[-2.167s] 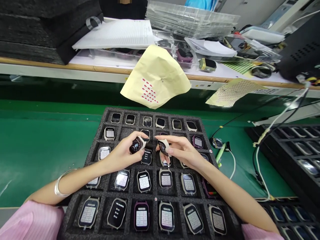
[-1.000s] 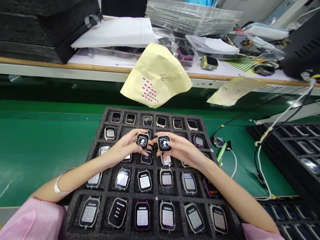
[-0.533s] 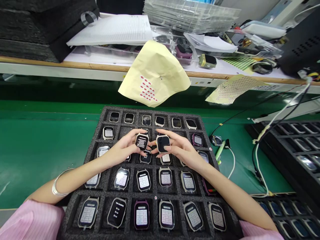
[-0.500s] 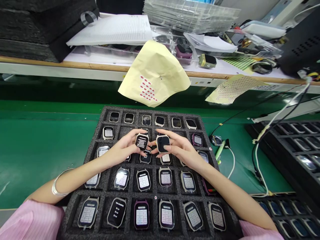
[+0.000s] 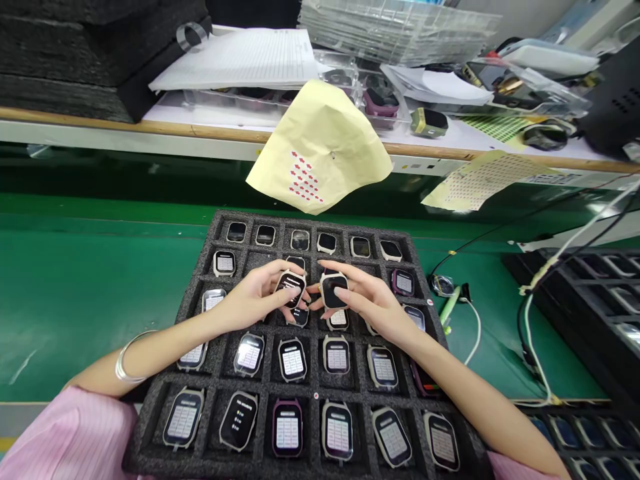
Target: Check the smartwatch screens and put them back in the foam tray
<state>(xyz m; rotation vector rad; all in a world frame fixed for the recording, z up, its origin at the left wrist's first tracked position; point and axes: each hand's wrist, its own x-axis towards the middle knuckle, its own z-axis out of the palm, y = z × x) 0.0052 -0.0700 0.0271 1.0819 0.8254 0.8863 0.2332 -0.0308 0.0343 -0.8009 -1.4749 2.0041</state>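
**Two smartwatches up, one in each hand!**

The left hand (image 5: 253,298) has a closed grip on a lit-screen smartwatch (image 5: 290,288), and the right hand (image 5: 371,300) is gripping a dark-screen smartwatch (image 5: 332,290) just beside it! Right under both grips sits a black foam tray (image 5: 316,383) packed with rows of watches, on the green bench (image 5: 75,300), and beyond them, a yellow sheet (image 5: 320,150) with red marks!
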